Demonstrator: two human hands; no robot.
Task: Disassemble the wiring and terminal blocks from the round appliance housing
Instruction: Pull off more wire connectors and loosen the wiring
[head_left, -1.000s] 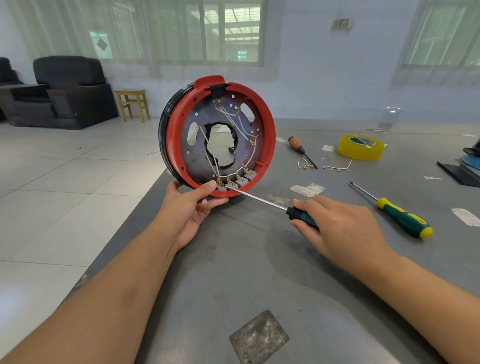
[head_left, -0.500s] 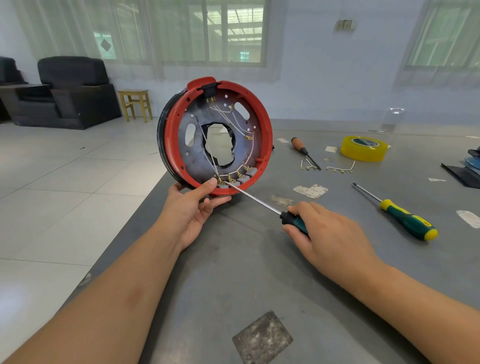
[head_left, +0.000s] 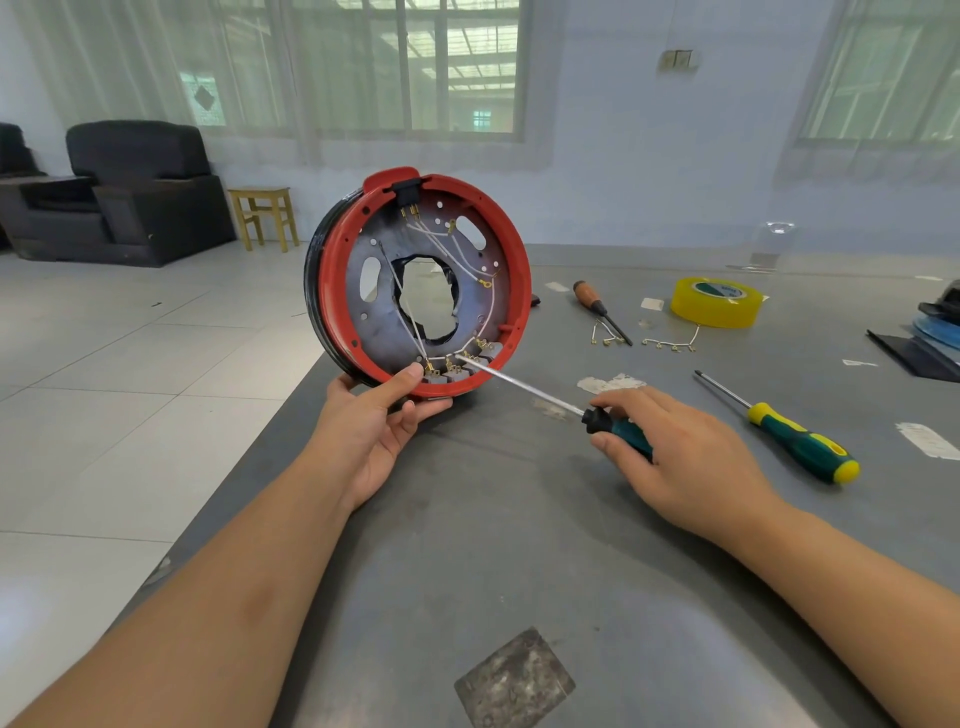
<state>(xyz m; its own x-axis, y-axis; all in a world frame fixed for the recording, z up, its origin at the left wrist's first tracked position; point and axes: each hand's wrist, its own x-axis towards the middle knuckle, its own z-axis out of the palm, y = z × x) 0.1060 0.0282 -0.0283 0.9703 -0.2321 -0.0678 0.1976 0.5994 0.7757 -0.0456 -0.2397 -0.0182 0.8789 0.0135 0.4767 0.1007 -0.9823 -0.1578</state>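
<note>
The round red housing (head_left: 332, 291) stands on edge at the left side of the grey table (head_left: 467, 545), its open face toward me. White wires (head_left: 400, 291) run across its dark inner plate to a row of grey terminal blocks (head_left: 462, 366) with brass lugs at the bottom. My left hand (head_left: 374, 426) grips the lower rim, thumb inside near the blocks. My right hand (head_left: 675, 457) holds a green-handled screwdriver (head_left: 618, 428); its shaft tip sits at the terminal blocks.
A second green-and-yellow screwdriver (head_left: 800, 447) lies to the right. Further back are a wooden-handled screwdriver (head_left: 592, 301), loose wire pieces with brass lugs (head_left: 670, 343), a yellow tape roll (head_left: 717, 301) and dark items (head_left: 930, 338) at the right edge. The table's left edge drops to tiled floor.
My right hand has drawn back to the right along the handle, and the screwdriver tip has shifted rightward along the block row. The housing stays held upright.
</note>
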